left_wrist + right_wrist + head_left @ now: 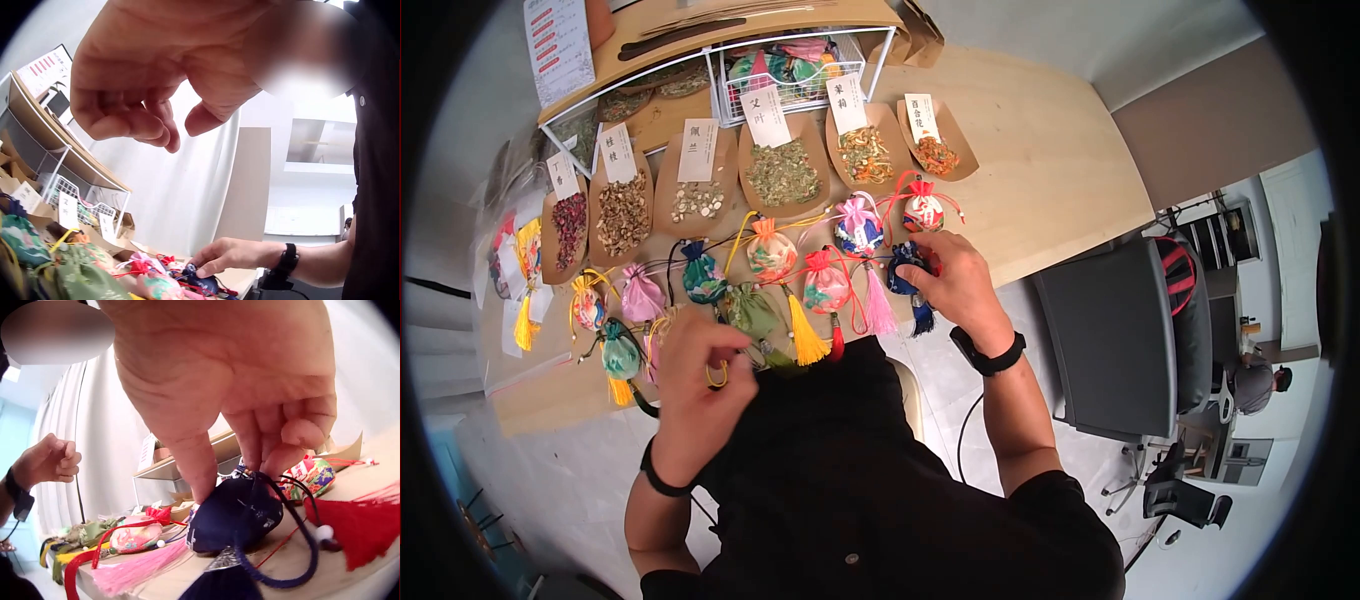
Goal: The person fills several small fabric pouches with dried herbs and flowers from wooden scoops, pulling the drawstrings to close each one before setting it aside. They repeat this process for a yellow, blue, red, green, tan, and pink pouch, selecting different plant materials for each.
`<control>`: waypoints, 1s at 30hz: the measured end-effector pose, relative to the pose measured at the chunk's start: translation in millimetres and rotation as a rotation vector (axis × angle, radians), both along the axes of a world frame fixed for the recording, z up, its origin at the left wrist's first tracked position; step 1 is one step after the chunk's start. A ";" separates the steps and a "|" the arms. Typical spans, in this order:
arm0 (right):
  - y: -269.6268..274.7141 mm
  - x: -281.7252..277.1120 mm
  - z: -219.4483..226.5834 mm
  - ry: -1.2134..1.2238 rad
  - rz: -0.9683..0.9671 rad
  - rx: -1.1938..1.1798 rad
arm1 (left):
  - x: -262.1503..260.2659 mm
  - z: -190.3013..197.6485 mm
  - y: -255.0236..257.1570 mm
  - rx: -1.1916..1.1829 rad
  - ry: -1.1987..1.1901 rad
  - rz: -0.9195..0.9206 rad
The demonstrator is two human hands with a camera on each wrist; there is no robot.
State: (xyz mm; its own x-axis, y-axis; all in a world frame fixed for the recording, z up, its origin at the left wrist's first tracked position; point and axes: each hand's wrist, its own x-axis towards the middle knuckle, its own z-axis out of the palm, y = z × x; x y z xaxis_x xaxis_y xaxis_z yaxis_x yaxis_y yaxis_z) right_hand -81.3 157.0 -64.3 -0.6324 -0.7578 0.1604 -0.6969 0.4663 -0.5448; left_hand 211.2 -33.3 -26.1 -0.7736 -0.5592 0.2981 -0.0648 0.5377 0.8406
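Note:
My right hand (948, 280) is at the near right end of the sachets. Its thumb and fingers pinch a navy drawstring sachet (234, 512) that lies on the table, with a navy cord loop and a dark blue tassel (922, 316). Above the left part of the sachets, my left hand (162, 75) hangs in the air with loosely bent fingers and nothing between them. In the head view it covers part of the row beside the olive-green sachet (752, 310). A pink-and-teal sachet (827, 287) with a red tassel lies left of the navy one.
Several kraft-paper trays (785, 170) of dried herbs with label cards line the table behind the sachets. Behind them stands a shelf (720, 45) with a white wire basket (775, 95). A grey chair (1105, 340) is to the right. Farther off, a person (1258, 385) is seated.

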 end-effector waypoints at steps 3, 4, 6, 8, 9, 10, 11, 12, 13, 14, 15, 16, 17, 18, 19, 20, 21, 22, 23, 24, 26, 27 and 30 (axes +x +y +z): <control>0.4 0.2 -2.9 -0.244 -0.062 -0.073 | -27.1 5.7 13.4 0.016 0.026 -0.084; 1.1 0.7 -3.7 -0.256 -0.063 -0.086 | -36.1 4.3 16.0 -0.001 0.039 -0.115; 2.8 1.6 -4.5 -0.277 -0.070 -0.115 | -51.4 -1.6 20.1 -0.022 0.047 -0.160; 3.8 4.5 -4.1 -0.207 -0.048 -0.173 | -66.8 -10.3 23.5 -0.031 0.036 -0.192; 5.0 6.2 -3.7 -0.172 -0.036 -0.201 | -76.0 -15.1 25.4 -0.004 0.061 -0.200; 7.1 9.8 0.3 -0.182 -0.023 -0.226 | -85.0 -19.9 27.1 0.024 0.084 -0.207; 9.5 15.8 8.5 -0.194 -0.009 -0.251 | -92.0 -21.5 28.9 0.052 0.107 -0.211; 11.2 21.5 17.0 -0.206 0.007 -0.277 | -98.0 -20.4 30.7 0.079 0.102 -0.211; 12.3 27.2 25.1 -0.167 0.047 -0.304 | -103.8 -19.0 32.3 0.106 0.098 -0.212; 13.8 33.1 33.4 -0.126 0.084 -0.331 | -109.0 -17.3 33.7 0.134 0.094 -0.215; 15.3 37.7 39.7 -0.086 0.120 -0.357 | -113.1 -11.8 34.6 0.213 0.021 -0.243; 16.7 40.6 42.9 -0.039 0.166 -0.386 | -116.2 -3.4 35.4 0.292 -0.052 -0.271; 16.6 44.3 45.3 -0.006 0.178 -0.406 | -118.2 0.8 36.5 0.373 -0.128 -0.300; 15.2 48.9 47.0 0.027 0.191 -0.425 | -119.8 -0.9 37.9 0.395 -0.122 -0.317; 13.4 52.2 47.9 0.061 0.204 -0.445 | -121.6 -4.2 38.6 0.414 -0.116 -0.334; 12.0 54.2 47.5 0.088 0.219 -0.457 | -122.6 -7.4 39.1 0.434 -0.112 -0.350; 11.7 55.5 45.1 0.072 0.211 -0.464 | -122.9 -10.1 39.7 0.487 -0.089 -0.365; 11.6 57.1 41.5 0.055 0.205 -0.471 | -122.4 -12.4 40.4 0.541 -0.066 -0.379; 11.4 58.8 38.4 0.038 0.200 -0.479 | -121.4 -13.6 40.3 0.594 -0.043 -0.390; 11.1 60.3 35.9 0.030 0.211 -0.484 | -120.2 -13.7 39.5 0.623 -0.043 -0.394; 11.8 64.1 31.9 0.015 0.230 -0.493 | -117.5 -14.5 37.6 0.682 -0.045 -0.403; 12.7 66.3 31.3 -0.002 0.217 -0.496 | -116.5 -16.7 36.8 0.721 -0.044 -0.414; 15.8 71.4 31.7 -0.047 0.196 -0.492 | -115.1 -22.4 36.2 0.845 -0.033 -0.441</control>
